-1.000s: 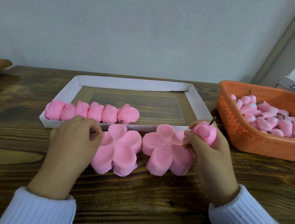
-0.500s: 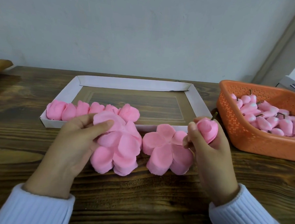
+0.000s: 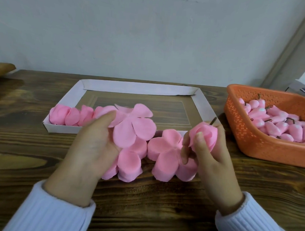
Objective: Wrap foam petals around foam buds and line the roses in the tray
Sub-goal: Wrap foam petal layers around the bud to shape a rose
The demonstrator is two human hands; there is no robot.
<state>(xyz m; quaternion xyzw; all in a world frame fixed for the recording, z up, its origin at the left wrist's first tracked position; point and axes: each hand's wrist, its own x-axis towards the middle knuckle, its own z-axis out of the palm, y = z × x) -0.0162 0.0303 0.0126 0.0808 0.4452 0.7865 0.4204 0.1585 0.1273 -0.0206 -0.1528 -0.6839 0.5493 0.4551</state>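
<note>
Left hand (image 3: 92, 144): pinched one five-lobed petal sheet (image 3: 133, 125) between thumb and fingers, holding it above the left petal stack (image 3: 130, 161).
Right hand (image 3: 211, 156): curled round a pink bud (image 3: 203, 135), its brown stem (image 3: 213, 120) pointing up and away.
Right petal stack (image 3: 165, 156): lay on the counter (image 3: 144, 202) beside the left one, just before the tray's near wall.
Roses (image 3: 71, 116): stood in a touching row along the near left of the white tray (image 3: 137, 87).
Basket (image 3: 252, 137): orange, right of the tray, held loose buds (image 3: 273, 124).
</note>
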